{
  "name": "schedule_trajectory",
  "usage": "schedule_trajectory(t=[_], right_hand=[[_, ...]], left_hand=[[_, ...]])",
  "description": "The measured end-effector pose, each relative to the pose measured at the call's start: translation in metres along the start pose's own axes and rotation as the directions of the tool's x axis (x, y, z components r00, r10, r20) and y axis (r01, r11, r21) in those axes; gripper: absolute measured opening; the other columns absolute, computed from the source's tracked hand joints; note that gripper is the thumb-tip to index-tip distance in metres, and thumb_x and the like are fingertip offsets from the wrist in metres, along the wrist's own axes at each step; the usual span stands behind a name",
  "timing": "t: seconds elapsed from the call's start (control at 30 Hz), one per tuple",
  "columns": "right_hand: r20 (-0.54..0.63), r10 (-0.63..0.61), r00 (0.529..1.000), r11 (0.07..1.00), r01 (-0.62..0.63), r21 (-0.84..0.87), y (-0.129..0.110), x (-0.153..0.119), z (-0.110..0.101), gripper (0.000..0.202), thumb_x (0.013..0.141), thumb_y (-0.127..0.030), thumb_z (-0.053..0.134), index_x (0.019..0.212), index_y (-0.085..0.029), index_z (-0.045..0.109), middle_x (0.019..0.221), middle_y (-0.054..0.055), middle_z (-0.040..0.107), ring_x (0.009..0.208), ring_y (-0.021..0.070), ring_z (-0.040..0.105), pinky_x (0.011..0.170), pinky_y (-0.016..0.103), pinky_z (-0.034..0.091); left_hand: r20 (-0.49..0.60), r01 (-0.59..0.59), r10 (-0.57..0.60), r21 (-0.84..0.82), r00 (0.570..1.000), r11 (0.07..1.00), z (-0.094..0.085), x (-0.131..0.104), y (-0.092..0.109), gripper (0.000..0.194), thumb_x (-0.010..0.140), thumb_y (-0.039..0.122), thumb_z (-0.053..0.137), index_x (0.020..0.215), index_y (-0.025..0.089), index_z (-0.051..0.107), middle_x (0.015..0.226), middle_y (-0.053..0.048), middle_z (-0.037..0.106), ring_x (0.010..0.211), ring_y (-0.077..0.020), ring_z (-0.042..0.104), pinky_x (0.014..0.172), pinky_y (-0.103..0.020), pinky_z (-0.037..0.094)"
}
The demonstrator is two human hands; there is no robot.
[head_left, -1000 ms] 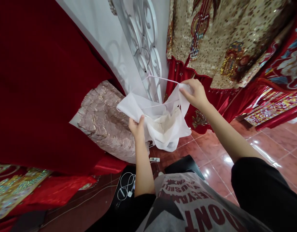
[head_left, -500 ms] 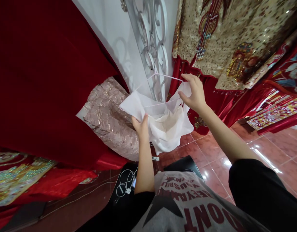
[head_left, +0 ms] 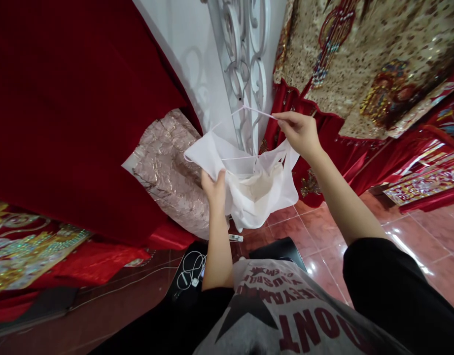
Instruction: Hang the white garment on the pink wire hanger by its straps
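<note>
A sheer white garment [head_left: 252,202] hangs from a thin pale hanger [head_left: 261,112], whose hook is at the white scrollwork metal frame [head_left: 234,64]. My left hand [head_left: 214,190] grips the garment's left side, thumb pointing up, the other fingers partly behind the cloth. With fingertips pinched together, my right hand [head_left: 298,130] holds the right arm of the hanger, just above the garment's right shoulder. The garment's neckline gapes between my hands and shows a cream inner layer.
Red cloth [head_left: 82,123] and a pale pink shiny garment [head_left: 171,172] hang at the left. To the right is a gold sequined garment [head_left: 360,64]. Below, a black seat [head_left: 178,281] carries a coiled white cable [head_left: 192,271]. The floor is reddish tile [head_left: 323,246].
My right hand has closed from a loose, spread shape into a pinch on the hanger's right arm. My left hand still grips the garment. The view has shifted slightly.
</note>
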State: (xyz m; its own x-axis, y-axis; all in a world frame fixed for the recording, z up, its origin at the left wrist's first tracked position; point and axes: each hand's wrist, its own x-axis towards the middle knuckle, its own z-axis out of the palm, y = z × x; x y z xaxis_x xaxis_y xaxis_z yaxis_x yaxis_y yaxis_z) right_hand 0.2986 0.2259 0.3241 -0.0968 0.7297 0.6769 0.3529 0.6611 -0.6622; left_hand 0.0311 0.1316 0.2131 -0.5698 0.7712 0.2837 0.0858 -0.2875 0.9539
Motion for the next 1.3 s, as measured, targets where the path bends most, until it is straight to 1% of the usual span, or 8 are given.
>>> schedule_trajectory(t=[0.13, 0.33, 0.47, 0.67, 0.77, 0.93, 1.07, 1.3], right_hand=[[-0.026, 0.004, 1.000, 1.000, -0.004, 0.000, -0.002, -0.002, 0.002, 0.026, 0.095, -0.045, 0.073, 0.110, -0.027, 0.086, 0.109, 0.007, 0.083, 0.114, 0.0308, 0.076, 0.102, 0.050, 0.062], [-0.003, -0.034, 0.999, 0.999, 0.034, -0.027, -0.003, -0.001, -0.004, 0.026, 0.094, -0.044, 0.077, 0.112, -0.027, 0.086, 0.104, 0.008, 0.083, 0.111, 0.0317, 0.076, 0.098, 0.048, 0.063], [0.021, -0.126, 0.992, 0.985, 0.127, -0.115, 0.001, -0.001, -0.008, 0.032, 0.101, -0.042, 0.068, 0.119, -0.021, 0.085, 0.104, 0.009, 0.083, 0.105, 0.0285, 0.077, 0.094, 0.044, 0.062], [0.002, -0.158, 0.987, 0.970, 0.156, -0.188, 0.009, -0.002, -0.006, 0.036, 0.103, -0.044, 0.064, 0.119, -0.020, 0.085, 0.099, 0.008, 0.082, 0.089, 0.0229, 0.074, 0.084, 0.036, 0.060], [0.003, -0.159, 0.987, 0.973, 0.158, -0.171, 0.013, -0.001, -0.005, 0.036, 0.103, -0.045, 0.063, 0.118, -0.020, 0.085, 0.094, 0.007, 0.080, 0.082, 0.0208, 0.071, 0.080, 0.035, 0.057], [0.093, -0.098, 0.991, 0.971, 0.115, -0.209, 0.016, -0.014, 0.010, 0.033, 0.096, -0.040, 0.069, 0.118, -0.020, 0.082, 0.081, 0.002, 0.071, 0.073, 0.0171, 0.063, 0.072, 0.029, 0.049], [0.174, 0.004, 0.985, 0.943, 0.055, -0.327, 0.011, -0.032, 0.031, 0.031, 0.089, -0.028, 0.067, 0.116, -0.021, 0.081, 0.068, -0.002, 0.061, 0.065, 0.0155, 0.056, 0.067, 0.027, 0.042], [0.180, 0.044, 0.983, 0.936, 0.023, -0.351, 0.019, -0.045, 0.034, 0.040, 0.092, -0.025, 0.058, 0.127, -0.019, 0.077, 0.073, 0.001, 0.063, 0.072, 0.0189, 0.060, 0.074, 0.030, 0.047]], left_hand=[[0.103, 0.086, -0.094, 0.079, 0.990, 0.993, 0.003, 0.003, 0.009, 0.036, 0.075, 0.033, 0.088, 0.103, 0.015, 0.075, 0.104, -0.012, 0.082, 0.100, -0.0283, 0.079, 0.095, -0.039, 0.063], [0.043, -0.087, 0.077, 0.343, 0.996, 0.935, 0.017, 0.002, 0.047, 0.018, 0.075, 0.030, 0.084, 0.080, 0.015, 0.075, 0.079, -0.008, 0.076, 0.084, -0.0300, 0.077, 0.091, -0.041, 0.060], [0.013, -0.104, 0.104, 0.020, 0.995, 0.994, 0.020, 0.035, 0.080, 0.018, 0.083, 0.032, 0.082, 0.088, 0.016, 0.074, 0.084, -0.004, 0.076, 0.081, -0.0206, 0.075, 0.081, -0.031, 0.060], [0.025, 0.264, -0.293, -0.511, 0.956, 0.818, -0.021, 0.116, 0.119, 0.018, 0.106, 0.011, 0.055, 0.099, 0.020, 0.070, 0.101, 0.000, 0.076, 0.061, -0.0048, 0.049, 0.060, -0.017, 0.046], [0.016, 0.294, -0.347, -0.568, 0.938, 0.769, -0.052, 0.123, 0.111, 0.027, 0.110, 0.007, 0.044, 0.104, 0.022, 0.067, 0.120, 0.001, 0.078, 0.057, -0.0044, 0.040, 0.055, -0.015, 0.042], [0.106, 0.483, -0.522, -0.567, 0.846, 0.668, -0.069, 0.070, 0.067, 0.031, 0.108, 0.013, 0.050, 0.131, 0.023, 0.069, 0.144, -0.007, 0.074, 0.053, -0.0024, 0.041, 0.053, -0.017, 0.040], [0.254, 0.529, -0.477, -0.570, 0.841, 0.629, -0.051, 0.037, 0.040, 0.023, 0.105, 0.020, 0.060, 0.123, 0.024, 0.075, 0.151, -0.008, 0.071, 0.047, -0.0002, 0.036, 0.047, -0.017, 0.037], [0.397, 0.620, -0.476, -0.508, 0.785, 0.598, 0.004, 0.048, 0.044, 0.020, 0.107, 0.019, 0.057, 0.115, 0.023, 0.074, 0.140, -0.011, 0.075, 0.045, -0.0009, 0.037, 0.043, -0.016, 0.036]])
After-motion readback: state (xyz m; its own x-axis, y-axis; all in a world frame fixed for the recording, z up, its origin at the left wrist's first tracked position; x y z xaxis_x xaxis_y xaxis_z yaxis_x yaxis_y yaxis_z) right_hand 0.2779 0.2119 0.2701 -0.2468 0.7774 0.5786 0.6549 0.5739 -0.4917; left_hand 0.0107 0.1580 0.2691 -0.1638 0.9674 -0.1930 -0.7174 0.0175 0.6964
